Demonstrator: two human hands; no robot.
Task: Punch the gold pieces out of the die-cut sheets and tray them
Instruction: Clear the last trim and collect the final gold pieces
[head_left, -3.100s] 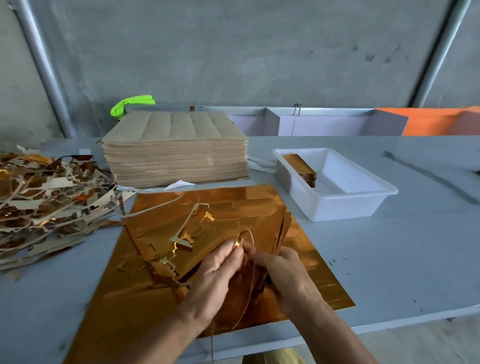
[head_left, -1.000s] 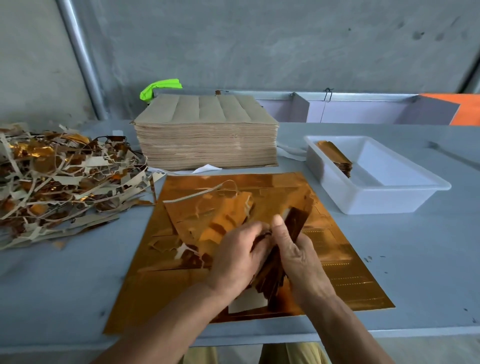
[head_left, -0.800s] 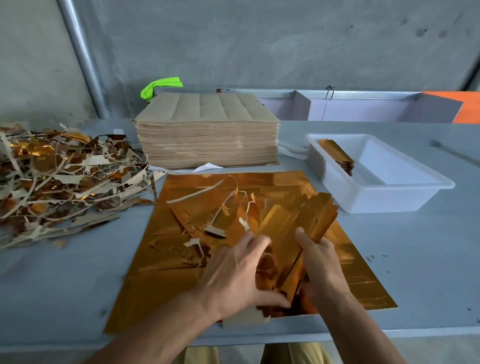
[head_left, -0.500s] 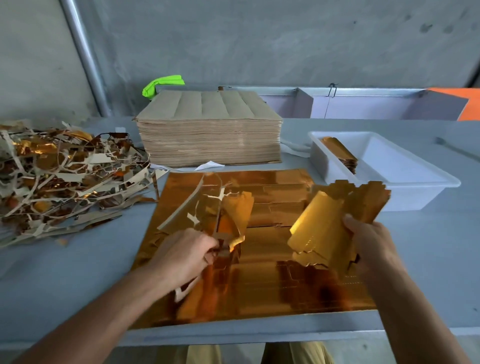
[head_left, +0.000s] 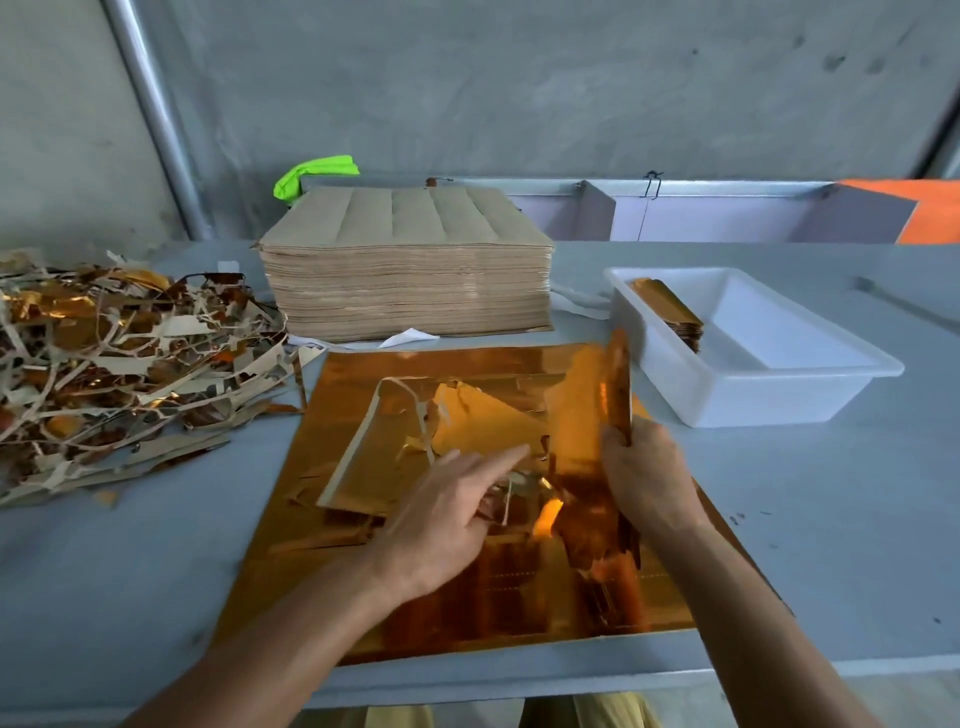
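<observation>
A gold die-cut sheet (head_left: 405, 597) lies flat at the table's front edge. On it rests torn gold scrap (head_left: 410, 441) with pale backing. My left hand (head_left: 447, 512) hovers over that scrap with fingers stretched out, holding nothing. My right hand (head_left: 644, 478) grips a bundle of punched gold pieces (head_left: 618, 384) held upright on edge, just left of the white tray (head_left: 779, 400). A short stack of gold pieces (head_left: 670, 312) lies in the tray's far left corner.
A tall stack of brown-backed sheets (head_left: 410, 260) stands behind the gold sheet. A heap of gold and pale waste strips (head_left: 114, 364) fills the left of the table. A green cloth (head_left: 311, 174) and grey bins (head_left: 701, 213) sit at the back.
My right hand pulled the bundle of gold pieces free, swung it right and turned it upright on edge near the tray. My left hand let go of the scrap and opened.
</observation>
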